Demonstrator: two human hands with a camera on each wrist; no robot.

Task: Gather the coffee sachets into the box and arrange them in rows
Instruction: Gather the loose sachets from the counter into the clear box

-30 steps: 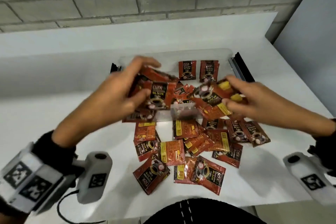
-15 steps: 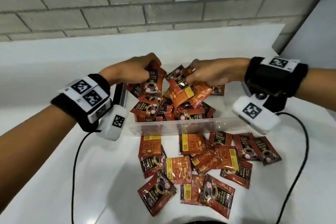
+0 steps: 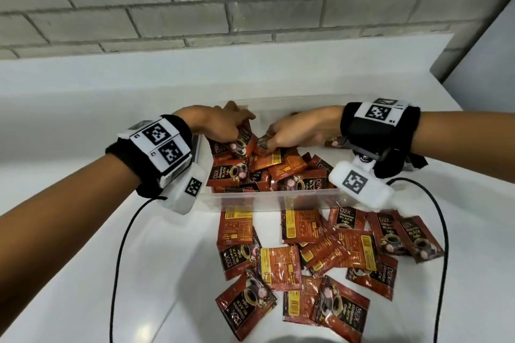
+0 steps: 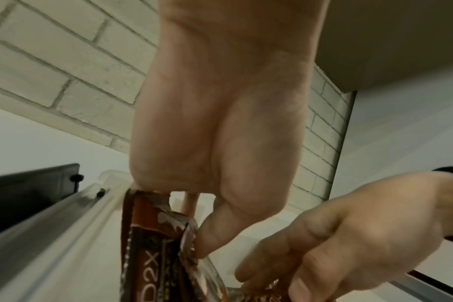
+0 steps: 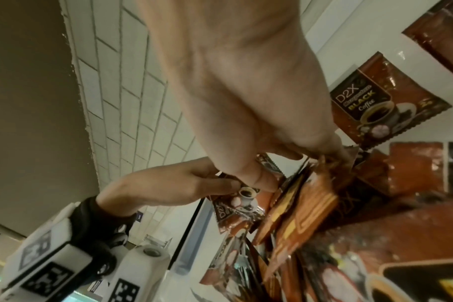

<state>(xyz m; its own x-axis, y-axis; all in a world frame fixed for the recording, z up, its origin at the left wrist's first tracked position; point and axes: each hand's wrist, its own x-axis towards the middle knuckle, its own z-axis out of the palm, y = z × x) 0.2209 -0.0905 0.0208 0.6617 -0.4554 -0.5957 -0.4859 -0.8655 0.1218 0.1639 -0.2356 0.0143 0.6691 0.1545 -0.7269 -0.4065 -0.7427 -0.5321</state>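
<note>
A clear plastic box (image 3: 267, 199) on the white table holds a loose heap of red-brown coffee sachets (image 3: 237, 175). My left hand (image 3: 223, 127) reaches into the box's left side and pinches sachets (image 4: 153, 245) between thumb and fingers. My right hand (image 3: 295, 131) is in the box's middle, its fingers curled round a bunch of sachets (image 5: 303, 194). Both hands nearly touch over the heap. Several more sachets (image 3: 306, 253) lie scattered on the table in front of the box.
A grey brick wall (image 3: 195, 3) rises behind the white table (image 3: 83, 78). Black cables (image 3: 119, 245) run from both wrist cameras across the table. A black latch (image 4: 34, 183) sits on the box's left side. A white panel (image 3: 487, 64) stands at the right.
Both hands carried their bunches of sachets forward and down into the box. The heap inside has grown, and the hands now sit lower and closer together.
</note>
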